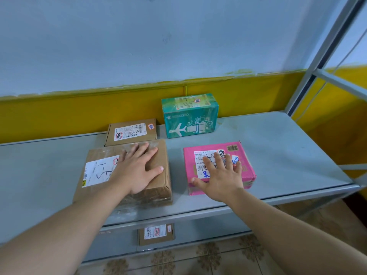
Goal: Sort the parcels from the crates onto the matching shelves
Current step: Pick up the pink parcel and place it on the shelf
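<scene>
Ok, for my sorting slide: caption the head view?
Left hand flat on a large brown parcel, right hand flat on a pink parcel, both on a grey shelf.

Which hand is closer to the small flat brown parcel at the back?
Left. The left hand lies flat on the big brown parcel in front of the small flat parcel; the right hand rests on the pink parcel, farther right.

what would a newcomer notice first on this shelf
Two hands rest flat on parcels at the front of the grey shelf: the left hand on a large brown cardboard box, the right hand on a pink box. Behind them a teal box printed with an airplane stands by the yellow wall band, a small brown parcel to its left.
</scene>
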Demonstrator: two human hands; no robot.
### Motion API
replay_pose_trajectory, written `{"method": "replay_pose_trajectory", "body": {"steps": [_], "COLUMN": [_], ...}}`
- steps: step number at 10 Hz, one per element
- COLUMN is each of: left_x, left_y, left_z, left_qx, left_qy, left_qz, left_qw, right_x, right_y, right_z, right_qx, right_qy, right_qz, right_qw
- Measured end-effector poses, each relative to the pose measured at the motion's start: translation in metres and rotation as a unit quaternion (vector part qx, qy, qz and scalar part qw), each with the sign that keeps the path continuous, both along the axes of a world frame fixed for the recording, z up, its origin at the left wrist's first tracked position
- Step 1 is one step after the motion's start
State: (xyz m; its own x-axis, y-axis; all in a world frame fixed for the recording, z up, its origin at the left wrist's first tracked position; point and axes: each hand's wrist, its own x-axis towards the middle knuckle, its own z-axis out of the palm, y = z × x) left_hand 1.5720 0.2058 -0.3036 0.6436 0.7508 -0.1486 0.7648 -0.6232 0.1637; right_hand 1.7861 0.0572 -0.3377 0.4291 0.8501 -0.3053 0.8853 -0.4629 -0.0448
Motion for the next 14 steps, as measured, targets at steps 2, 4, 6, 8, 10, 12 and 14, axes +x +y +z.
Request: {"method": "replay_pose_trajectory", "body": {"steps": [2, 4, 6, 8, 10, 12, 14], "left_x": [0.000, -0.001, 0.000, 0.001, 0.005, 0.005, -0.047], "left_y": [0.000, 0.001, 0.001, -0.003, -0.011, -0.023, -0.052], "left_z": [0.001, 0.000, -0.001, 0.004, 0.011, 0.031, 0.076], "left_qx": [-0.004, -0.003, 0.000, 0.008, 0.026, -0.012, -0.005], "left_qy": [-0.001, 0.002, 0.002, 0.011, 0.056, 0.095, 0.107], "left_qz": [0.001, -0.001, 0.000, -0.003, 0.004, 0.010, -0.032], "left_qw": [1.000, 1.000, 1.000, 1.000, 0.998, 0.995, 0.994], "right_x": [0.027, 0.030, 0.024, 0.024, 0.023, 0.019, -0.027], "right_y": [0.022, 0.017, 0.005, 0.007, 0.007, 0.002, 0.013], "right_z": [0.006, 0.000, 0.000, 0.002, 0.016, 0.061, 0.114], "right_qx": [0.019, 0.001, 0.003, 0.009, -0.011, 0.020, 0.065], "right_qy": [-0.002, 0.010, 0.005, 0.014, 0.017, 0.001, -0.025], "right_qz": [-0.013, 0.003, 0.013, 0.002, 0.012, 0.015, 0.046], "right_qw": [1.000, 1.000, 1.000, 1.000, 1.000, 1.000, 0.996]}}
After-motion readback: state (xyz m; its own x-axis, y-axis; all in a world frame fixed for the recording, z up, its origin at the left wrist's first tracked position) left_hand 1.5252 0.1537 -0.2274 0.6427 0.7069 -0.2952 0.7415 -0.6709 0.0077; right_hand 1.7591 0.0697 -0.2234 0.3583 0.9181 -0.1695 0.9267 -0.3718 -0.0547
